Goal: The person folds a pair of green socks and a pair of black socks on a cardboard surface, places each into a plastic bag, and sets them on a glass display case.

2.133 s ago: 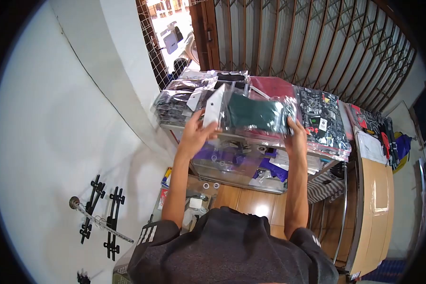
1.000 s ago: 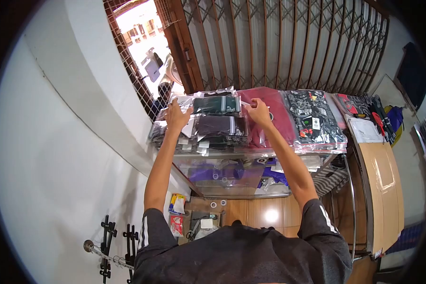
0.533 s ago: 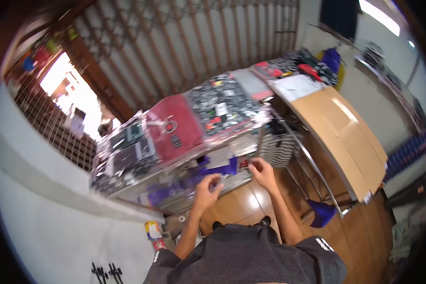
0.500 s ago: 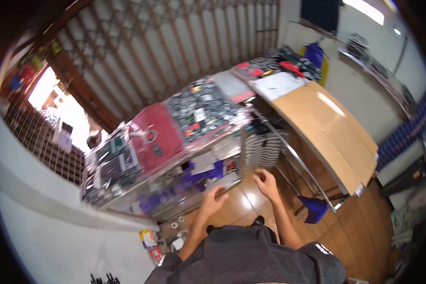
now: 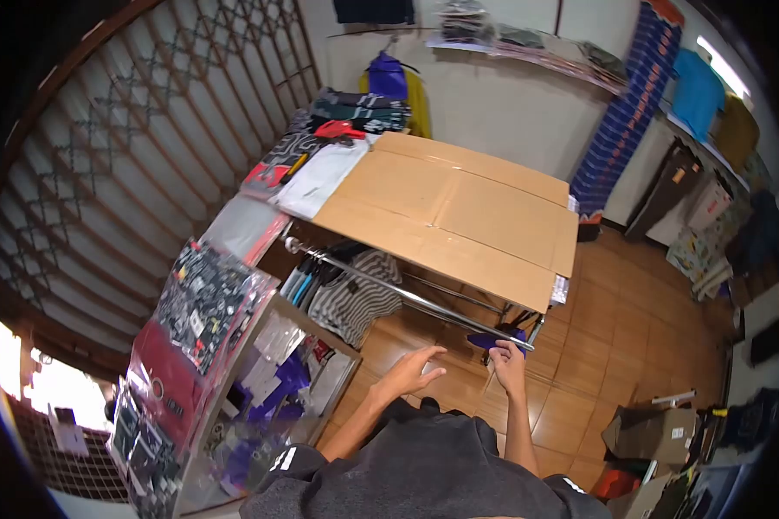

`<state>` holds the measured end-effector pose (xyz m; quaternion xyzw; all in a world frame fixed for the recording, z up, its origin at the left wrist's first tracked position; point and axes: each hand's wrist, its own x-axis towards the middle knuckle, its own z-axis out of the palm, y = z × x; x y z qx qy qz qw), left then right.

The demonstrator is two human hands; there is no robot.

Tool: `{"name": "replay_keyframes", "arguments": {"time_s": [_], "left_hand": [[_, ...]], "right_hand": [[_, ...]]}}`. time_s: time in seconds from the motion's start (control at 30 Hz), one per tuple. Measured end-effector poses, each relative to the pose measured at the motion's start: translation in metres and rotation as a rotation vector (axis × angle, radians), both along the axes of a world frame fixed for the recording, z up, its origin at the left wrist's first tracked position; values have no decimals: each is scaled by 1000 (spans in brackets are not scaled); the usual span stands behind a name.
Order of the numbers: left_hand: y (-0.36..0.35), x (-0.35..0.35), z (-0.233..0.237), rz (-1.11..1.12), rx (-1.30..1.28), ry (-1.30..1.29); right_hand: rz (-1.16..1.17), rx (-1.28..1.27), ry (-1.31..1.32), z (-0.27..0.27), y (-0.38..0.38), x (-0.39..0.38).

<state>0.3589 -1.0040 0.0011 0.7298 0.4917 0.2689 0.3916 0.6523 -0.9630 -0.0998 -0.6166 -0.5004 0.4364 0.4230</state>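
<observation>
Left hand (image 5: pixel 407 374): mine, out in front of my dark shirt (image 5: pixel 424 458); fingers spread, thumb well apart from them, nothing in it that I can see.
Right hand (image 5: pixel 508 363): fingers half curled, thumb close by; no object plain in it. Cannot tell whether the fingertips touch the metal rail (image 5: pixel 411 298) or only pass in front.
Rail line: just below the near edge of the cardboard tabletop (image 5: pixel 459 212), its end by the near right corner and my right fingers.
Purple cloth (image 5: pixel 480 342): low, under that same corner, partly behind the rail.
Handling: my judgement: slack fingers, wrist lifted clear of the rail end before any sideways swing; a knuckle could catch there, or the cloth snag.
Striped garment (image 5: pixel 355 303): below the near edge, toward its left end. Elbow best tucked in, or it may brush the stripes.
Display case (image 5: pixel 325 336): off to my left, patterned packets (image 5: pixel 212 303) on top; they look slick, so sleeves well off.
Cardboard: creased, likely flexible; better no leaning on its near edge.
Left edge: white packet (image 5: pixel 329 177) along it, folded clothes (image 5: pixel 363 112) beyond.
</observation>
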Motion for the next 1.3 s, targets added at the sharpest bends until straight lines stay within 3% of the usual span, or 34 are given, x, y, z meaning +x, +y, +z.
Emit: {"name": "replay_keyframes", "arguments": {"time_s": [0.2,0.37,0.57,0.63,0.7,0.8,1.03,1.3], "left_hand": [[69,16,6,-40,-76,-134],[140,2,13,-24,-156,-241],[265,-52,32,47,-175,-358],[315,-75,41,63,-125,-374],[361,-97,56,118,-87,-350],[429,-132,71,142,-71,-298],[599,-192,60,121,-45,-107],[800,-262,14,229,457,292]], "right_hand": [[-59,89,82,22,37,-3],[-164,202,-158,78,113,-28],[-147,388,-628,75,231,-62],[-166,244,-785,70,266,-77],[-215,134,-959,62,299,-93],[-192,-17,-1006,59,333,-100],[-190,-198,-1103,76,364,-110],[-214,-222,-1056,93,374,-119]]}}
